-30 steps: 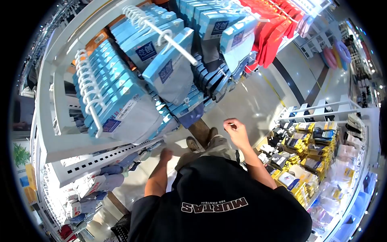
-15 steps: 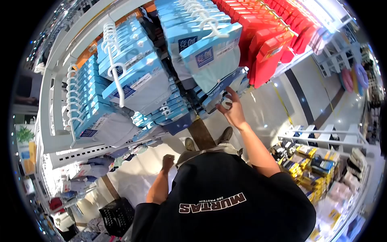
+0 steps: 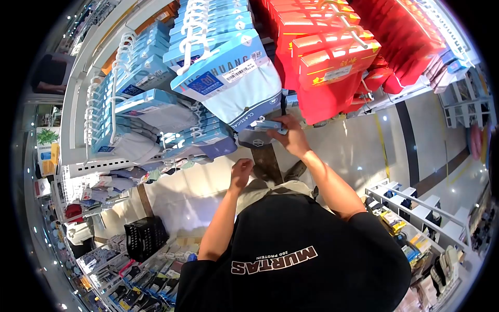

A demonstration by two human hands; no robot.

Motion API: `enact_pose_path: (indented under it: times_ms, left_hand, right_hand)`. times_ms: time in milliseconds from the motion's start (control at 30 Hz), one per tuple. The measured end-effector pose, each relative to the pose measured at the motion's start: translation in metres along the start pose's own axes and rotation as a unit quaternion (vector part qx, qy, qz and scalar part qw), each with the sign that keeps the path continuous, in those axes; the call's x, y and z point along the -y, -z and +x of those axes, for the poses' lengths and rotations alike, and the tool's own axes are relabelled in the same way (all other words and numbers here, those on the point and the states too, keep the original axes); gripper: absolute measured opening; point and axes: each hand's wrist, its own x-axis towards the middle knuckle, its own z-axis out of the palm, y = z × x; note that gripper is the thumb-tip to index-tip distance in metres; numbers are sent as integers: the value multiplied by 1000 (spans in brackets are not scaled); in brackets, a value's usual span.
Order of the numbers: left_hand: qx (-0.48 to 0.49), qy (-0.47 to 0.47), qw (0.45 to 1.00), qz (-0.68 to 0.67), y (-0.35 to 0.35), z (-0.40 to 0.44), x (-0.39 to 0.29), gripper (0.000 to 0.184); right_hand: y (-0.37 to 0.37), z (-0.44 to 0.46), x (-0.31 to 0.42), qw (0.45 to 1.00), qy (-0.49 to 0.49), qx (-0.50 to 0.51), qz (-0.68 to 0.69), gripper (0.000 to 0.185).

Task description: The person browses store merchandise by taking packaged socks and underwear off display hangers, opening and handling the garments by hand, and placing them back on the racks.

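My right hand [image 3: 292, 138] pinches the blue header card of a hanging garment pack [image 3: 254, 138] with dark grey cloth, low on the rack. Part of that pack is hidden behind a bigger light-blue garment pack [image 3: 234, 83], which hangs above on a white hook and carries a barcode label. My left hand [image 3: 241, 174] is curled into a loose fist in front of my waist, apart from the goods, and nothing shows in it.
Red garment packs [image 3: 332, 73] hang to the right of the blue ones. More blue packs [image 3: 156, 109] fill hooks on the left. Behind me to the left is a black basket [image 3: 146, 238]; at the right stands a white rack [image 3: 416, 208] of goods. A person [image 3: 51, 73] is at far left.
My right hand was open with fingers apart near the low packs; now it has closed on one. My left hand has risen toward the rack. The view has shifted, with red packs closer.
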Motion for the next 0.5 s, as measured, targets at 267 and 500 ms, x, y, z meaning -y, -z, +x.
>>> enact_pose_path:
  times_ms: [267,500]
  left_hand:
    - [19,144,973,-181,-13,-23,-19,32]
    - [142,30,927,-346,-17,-31,-53,39]
  right_hand:
    - [8,-13,33,977,-130,16,169,36]
    - [15,-44,85,878,-249,-101,396,29]
